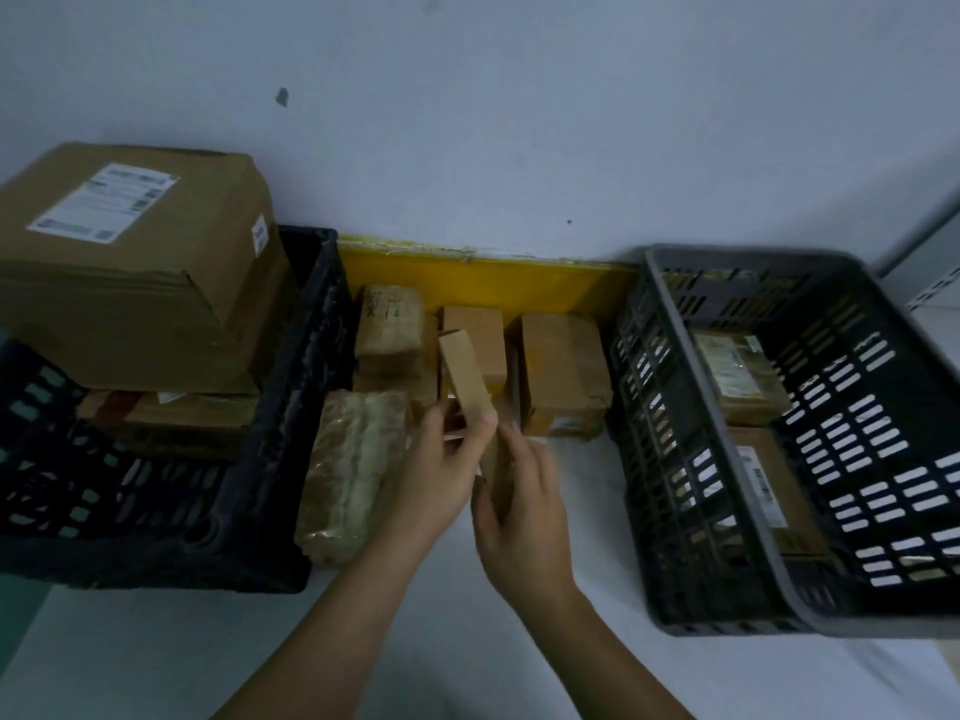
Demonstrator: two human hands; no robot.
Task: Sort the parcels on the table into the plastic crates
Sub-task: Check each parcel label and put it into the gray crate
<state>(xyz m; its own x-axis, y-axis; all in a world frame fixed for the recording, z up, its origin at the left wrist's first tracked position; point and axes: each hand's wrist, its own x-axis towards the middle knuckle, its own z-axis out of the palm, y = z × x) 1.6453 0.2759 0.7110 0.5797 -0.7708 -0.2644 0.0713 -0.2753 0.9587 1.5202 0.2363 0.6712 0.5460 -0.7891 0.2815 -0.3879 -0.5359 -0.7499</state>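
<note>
My left hand (441, 470) is closed on a narrow brown cardboard box (464, 374), held tilted above the table between the two crates. Just below and to its right, my right hand (524, 511) grips a brown parcel piece (493, 467); whether it is the lower end of the same box is hidden by my fingers. On the table lie a long taped parcel (353, 470), a parcel with handwriting (389, 324), a small box (478, 337) and a squarish box (563, 371). To the left stands the black crate (291, 407), to the right the grey crate (670, 459).
A large labelled carton (140, 262) tops other boxes in the black crate. Two labelled parcels (737, 376) (769, 491) lie in the grey crate. A yellow board (493, 283) runs along the wall behind the parcels. White tabletop (363, 641) shows in front.
</note>
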